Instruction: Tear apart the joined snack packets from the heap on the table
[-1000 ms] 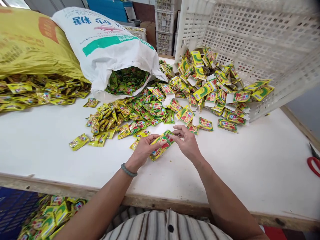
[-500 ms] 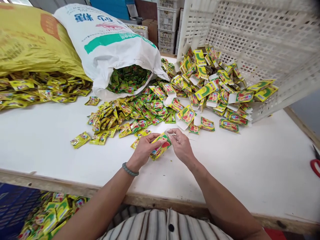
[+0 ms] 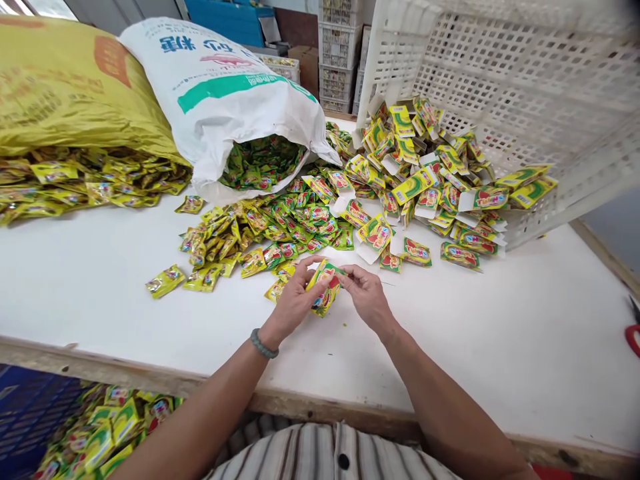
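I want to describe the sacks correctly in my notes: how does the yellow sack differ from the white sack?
Markings: the yellow sack bears an orange-red patch; the white sack has blue lettering and a green band.
Packets: yellow packets show at the yellow sack's mouth, green packets inside the white sack's.
Framing: the picture's left edge cuts off the yellow sack, not the white sack.
Shared: both lie on the white table.

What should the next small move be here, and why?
Perhaps press shut the end of the small carton nearest the right hand: that hand touches it there, the left hand holds the body, and whether that end is fully closed can't be made out.
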`<state>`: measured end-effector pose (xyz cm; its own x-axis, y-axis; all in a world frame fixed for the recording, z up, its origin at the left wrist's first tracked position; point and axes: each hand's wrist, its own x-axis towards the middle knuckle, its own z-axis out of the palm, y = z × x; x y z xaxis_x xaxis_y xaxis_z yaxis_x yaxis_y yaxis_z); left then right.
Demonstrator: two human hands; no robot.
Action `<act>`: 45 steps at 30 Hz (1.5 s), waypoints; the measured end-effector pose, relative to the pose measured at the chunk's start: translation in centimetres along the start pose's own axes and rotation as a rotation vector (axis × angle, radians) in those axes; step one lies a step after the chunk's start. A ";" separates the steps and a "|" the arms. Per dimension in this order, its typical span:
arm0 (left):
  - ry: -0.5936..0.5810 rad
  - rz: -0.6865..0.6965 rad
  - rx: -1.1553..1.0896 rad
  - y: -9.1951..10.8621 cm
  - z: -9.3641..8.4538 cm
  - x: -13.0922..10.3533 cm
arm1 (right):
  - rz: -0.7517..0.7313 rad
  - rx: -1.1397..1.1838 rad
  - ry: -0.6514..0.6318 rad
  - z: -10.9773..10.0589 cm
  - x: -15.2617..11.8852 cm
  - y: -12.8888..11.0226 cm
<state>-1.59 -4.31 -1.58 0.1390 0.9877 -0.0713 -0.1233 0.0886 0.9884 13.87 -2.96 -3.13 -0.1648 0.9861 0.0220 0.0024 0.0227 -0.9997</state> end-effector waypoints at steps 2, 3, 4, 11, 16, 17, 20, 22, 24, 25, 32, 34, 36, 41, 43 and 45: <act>-0.039 0.020 0.070 -0.1 -0.2 -0.1 | 0.015 -0.052 -0.023 -0.3 0.0 0.1; -0.051 0.029 0.089 -0.2 -0.2 -0.1 | 0.022 -0.079 -0.037 -0.5 0.0 0.1; -0.060 0.035 0.102 -0.2 -0.3 -0.1 | 0.027 -0.097 -0.042 -0.6 0.0 0.1; 0.028 -0.010 0.008 -0.6 -0.3 0.0 | 0.000 -0.076 -0.018 -0.3 0.0 -0.5; -0.008 -0.059 -0.097 -0.7 -0.6 0.1 | 0.002 -0.046 0.086 -0.2 0.0 -0.2; -0.044 -0.090 -0.084 -0.7 -0.6 0.1 | 0.029 -0.001 0.111 -0.3 0.1 0.0; -0.063 -0.139 -0.070 -0.8 -0.6 0.1 | 0.075 0.110 0.103 -0.6 0.4 0.2; 0.027 -0.102 -0.087 -0.7 -0.6 0.1 | 0.035 0.104 0.060 -0.5 0.3 -0.1; 0.129 -0.049 -0.104 -0.6 -0.6 0.1 | -0.072 0.010 0.034 -0.2 -0.1 -0.5; 0.171 -0.037 -0.121 -0.4 -0.6 0.1 | -0.139 -0.053 0.034 -0.1 -0.3 -0.8; 0.263 -0.093 -0.214 0.4 -0.7 0.1 | -0.096 -0.079 -0.034 0.2 -1.0 -1.7; 0.239 -0.082 -0.157 0.3 -0.8 0.1 | 0.014 0.018 -0.037 0.2 -0.8 -1.6; 0.218 -0.060 -0.094 0.1 -0.9 0.1 | 0.084 0.088 -0.021 0.3 -0.7 -1.4; 0.199 -0.052 -0.054 0.0 -1.1 0.0 | 0.207 0.209 0.032 0.0 -0.4 -1.0; 0.189 -0.044 -0.056 0.1 -1.0 -0.1 | 0.210 0.237 0.007 -0.2 -0.3 -0.9; 0.179 -0.035 -0.063 0.1 -1.0 -0.1 | 0.190 0.237 -0.013 -0.5 -0.2 -0.8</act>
<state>-2.64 -4.27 -1.61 -0.0317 0.9905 -0.1335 -0.1831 0.1256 0.9750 14.42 -3.09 -2.37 -0.1963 0.9667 -0.1641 -0.1952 -0.2025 -0.9596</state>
